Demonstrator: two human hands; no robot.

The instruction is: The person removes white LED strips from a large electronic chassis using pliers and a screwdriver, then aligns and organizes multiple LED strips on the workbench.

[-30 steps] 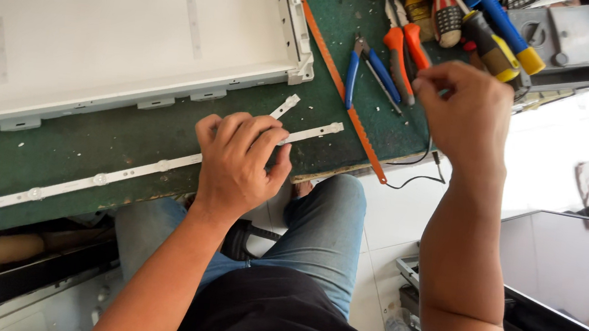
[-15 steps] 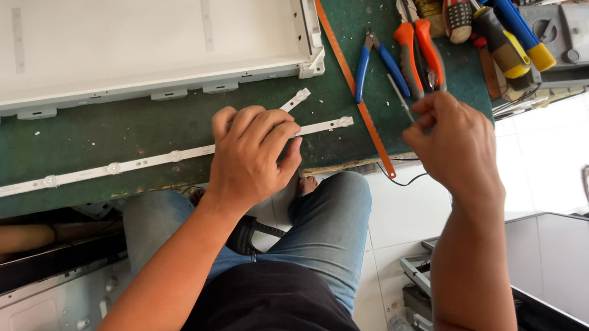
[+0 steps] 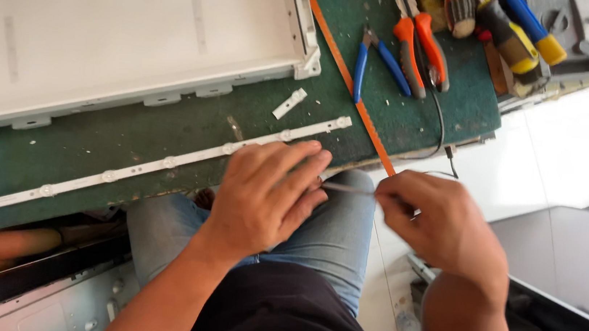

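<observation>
LED strip (image 3: 163, 161) pinned under left hand (image 3: 266, 192); right hand (image 3: 441, 225) swings back from one o'clock tools, now pinching a thin probe (image 3: 347, 189).

No pkgs, labels, signs or lit screens visible anywhere on the bench or the floor.

We see the scene in bright, even daylight that seems to come from the right, where the pale floor (image 3: 565, 154) is washed out almost to white. The white panel (image 3: 105, 21) at the top left also glares and shows little surface detail. Shadows are soft: a faint one lies under the left hand (image 3: 266, 192) on the green mat (image 3: 188, 132). Both hands look slightly smeared by motion, the right hand (image 3: 442, 221) more so. Straight edges bow a little toward the corners.
</observation>
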